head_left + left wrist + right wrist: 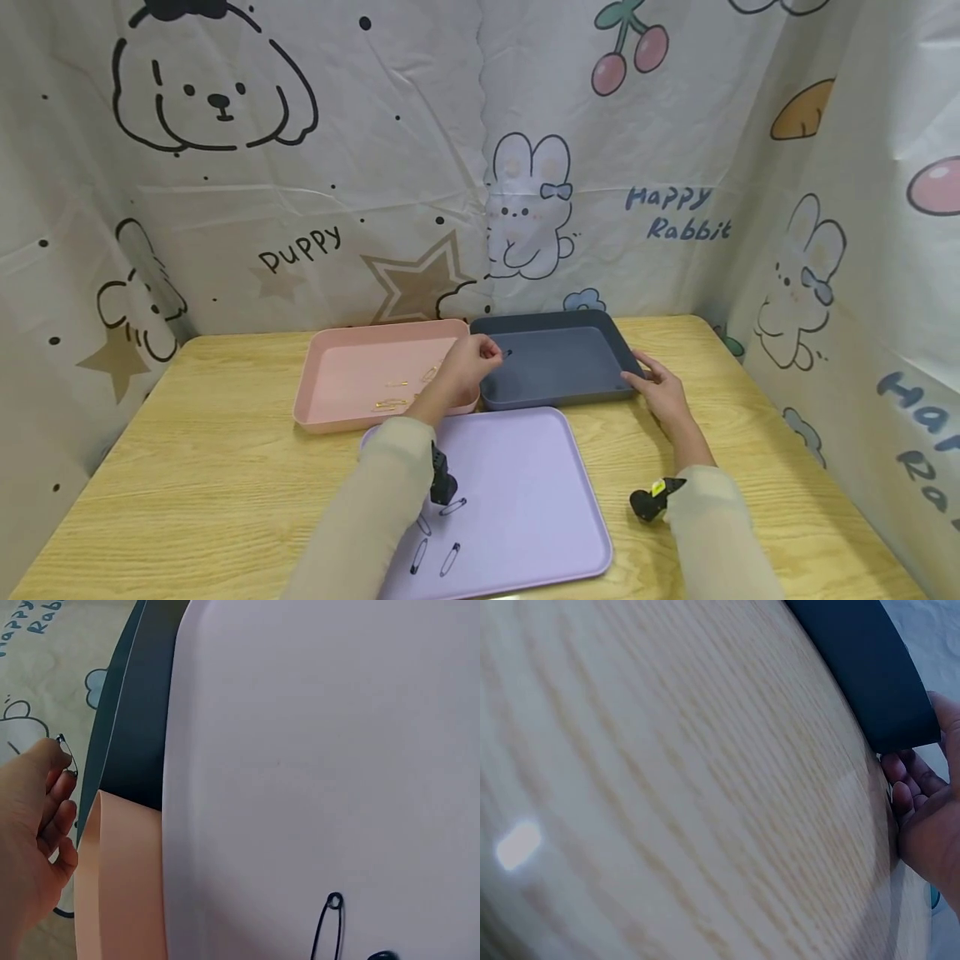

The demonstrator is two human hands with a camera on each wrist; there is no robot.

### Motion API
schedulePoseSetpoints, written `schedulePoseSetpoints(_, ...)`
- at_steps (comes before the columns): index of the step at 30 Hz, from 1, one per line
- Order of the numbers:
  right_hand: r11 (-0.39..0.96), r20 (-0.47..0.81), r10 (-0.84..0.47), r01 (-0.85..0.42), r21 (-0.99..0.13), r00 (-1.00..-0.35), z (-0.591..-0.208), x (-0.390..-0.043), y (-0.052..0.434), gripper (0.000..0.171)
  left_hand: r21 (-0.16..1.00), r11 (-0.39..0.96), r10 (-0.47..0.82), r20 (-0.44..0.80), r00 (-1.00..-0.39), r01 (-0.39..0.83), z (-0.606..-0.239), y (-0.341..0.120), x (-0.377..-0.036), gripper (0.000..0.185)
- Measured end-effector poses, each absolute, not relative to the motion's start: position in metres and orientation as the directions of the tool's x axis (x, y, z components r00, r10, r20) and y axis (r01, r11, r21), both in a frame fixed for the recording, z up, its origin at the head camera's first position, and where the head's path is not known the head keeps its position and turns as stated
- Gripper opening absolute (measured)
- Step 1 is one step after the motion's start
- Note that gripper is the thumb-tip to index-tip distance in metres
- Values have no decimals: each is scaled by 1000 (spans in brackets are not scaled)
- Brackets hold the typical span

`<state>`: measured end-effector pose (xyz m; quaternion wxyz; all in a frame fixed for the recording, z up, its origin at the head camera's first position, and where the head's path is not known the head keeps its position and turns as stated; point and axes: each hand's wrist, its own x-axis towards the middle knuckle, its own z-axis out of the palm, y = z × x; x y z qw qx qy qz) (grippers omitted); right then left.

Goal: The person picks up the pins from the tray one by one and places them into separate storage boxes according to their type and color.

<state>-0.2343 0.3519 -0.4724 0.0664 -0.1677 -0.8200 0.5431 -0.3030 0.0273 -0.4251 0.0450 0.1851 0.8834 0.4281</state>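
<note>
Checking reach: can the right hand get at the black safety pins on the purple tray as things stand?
Probably yes. The right hand rests at the dark tray's corner; the safety pins lie uncovered on the purple tray, though the left forearm crowds them.

The head camera looks forward and down from above the near table edge, taking in all three trays and both forearms. The left wrist camera sits close over the lilac tray [315, 750], facing the dark blue tray [131, 735]. The right wrist camera skims the wooden table [667, 787] towards that same dark blue tray's corner.

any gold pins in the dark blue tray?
No: the gold safety pins lie in the pink tray; the dark blue tray shows none.
</note>
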Motion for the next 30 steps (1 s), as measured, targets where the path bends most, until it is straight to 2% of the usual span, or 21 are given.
schedulePoseSetpoints(15,357,-70,342,198,-913,-937,-472,-234,352,64,765,557,344,143,-928,324,-437,32,-308,13)
schedulePoseSetpoints(22,366,-65,352,201,-909,-934,-473,-234,349,63,777,554,338,116,-934,297,-434,23,-306,16)
schedulePoseSetpoints(30,382,-76,355,218,-898,-932,-474,-234,352,65,760,562,402,93,-911,326,-419,9,-300,18)
